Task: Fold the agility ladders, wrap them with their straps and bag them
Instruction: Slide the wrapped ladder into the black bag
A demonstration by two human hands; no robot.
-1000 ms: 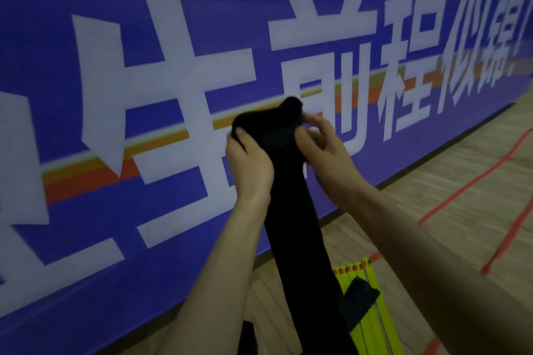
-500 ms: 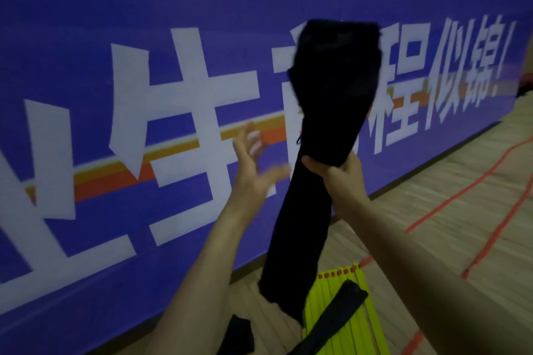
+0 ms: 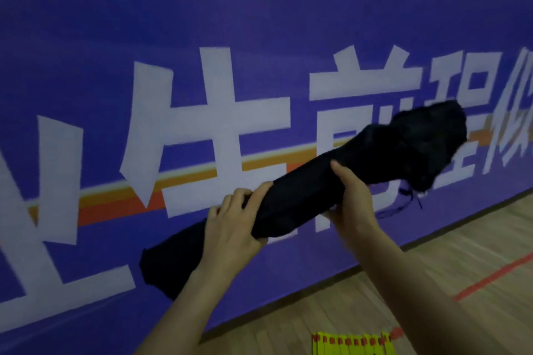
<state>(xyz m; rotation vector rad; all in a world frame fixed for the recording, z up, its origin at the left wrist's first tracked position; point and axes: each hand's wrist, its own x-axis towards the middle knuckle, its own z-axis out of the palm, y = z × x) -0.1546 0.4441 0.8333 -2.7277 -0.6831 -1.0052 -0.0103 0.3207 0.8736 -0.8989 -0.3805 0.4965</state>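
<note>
A long black bag (image 3: 302,199) is held up in the air in front of a big blue wall banner (image 3: 202,23). The bag is stuffed and looks like a fat tube. It slants, with its low end at the left and its high end at the right.

The left hand (image 3: 233,222) holds the bag near its middle. Its fingers curl over the top of the bag. The right hand (image 3: 350,196) holds the bag a bit farther up. Its thumb lies on top and its fingers go under, so it grips the bag too. The two hands are close together but do not touch.

The high end of the bag is bunched and crumpled. A thin dark cord (image 3: 403,204) hangs down from that end.

The banner has large white letters and an orange and yellow stripe across it.

Below is a wooden floor (image 3: 432,268) with a red line (image 3: 490,277) on it. A folded yellow ladder (image 3: 352,344) with small red pieces along its top edge lies on the floor at the bottom of the view, well below the bag.
</note>
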